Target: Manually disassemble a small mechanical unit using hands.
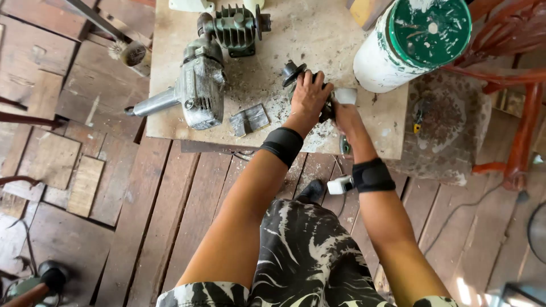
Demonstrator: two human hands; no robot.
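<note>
The left hand (310, 94) lies clenched over a dark metal part (296, 73) on the dusty bench (318, 34), fingers wrapped over its top. A round black flange of the part sticks out just beyond the fingertips, toward the far edge. The right hand (341, 108) presses in from the other side, touching the same part, its grip closed on a white piece (345, 95) at its tip. Both wrists wear black bands.

Left of the hands, near them, a small grey block (249, 119) lies flat. Farther left sits a big grey drill (196, 85), handle pointing off the bench edge, and beyond it a finned green motor (234, 25). Right of the hands, close by, stands a white bucket (398, 51) with a green, paint-spattered lid; it crowds that side. Past the bucket are red chair legs (520, 113). Below the hands, under the bench edge, a white object (340, 185) shows just beside the right wrist, over the plank floor (170, 216).
</note>
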